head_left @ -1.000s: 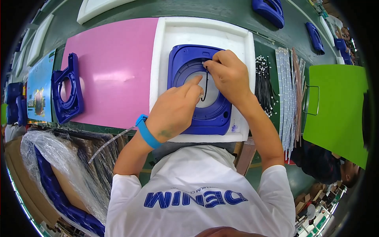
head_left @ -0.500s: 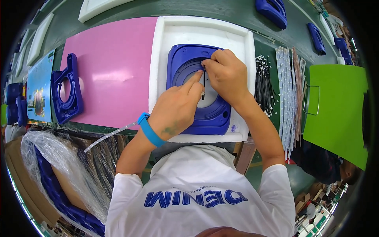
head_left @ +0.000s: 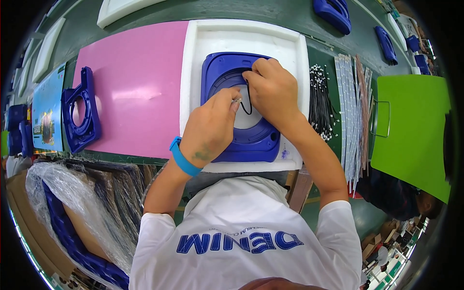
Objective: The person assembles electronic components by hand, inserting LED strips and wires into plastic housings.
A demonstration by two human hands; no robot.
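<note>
Hands point(head_left: 211, 124), 2; black cable point(head_left: 251, 107) between them, 1. Near blue ring frames point(head_left: 252, 142), 2: centre, left. Pink board point(head_left: 140, 82), left, 1.

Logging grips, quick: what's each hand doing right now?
Left hand: closed, holding one end of the black cable.
Right hand: closed, pinching the cable's upper part.

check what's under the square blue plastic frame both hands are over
A white foam tray lies under the square blue plastic frame, its raised rim partly visible. What the frame's solid parts cover is hidden.

Cable point(head_left: 250, 107) apparently part-hidden, upper-left foam point(head_left: 118, 11) cropped
</note>
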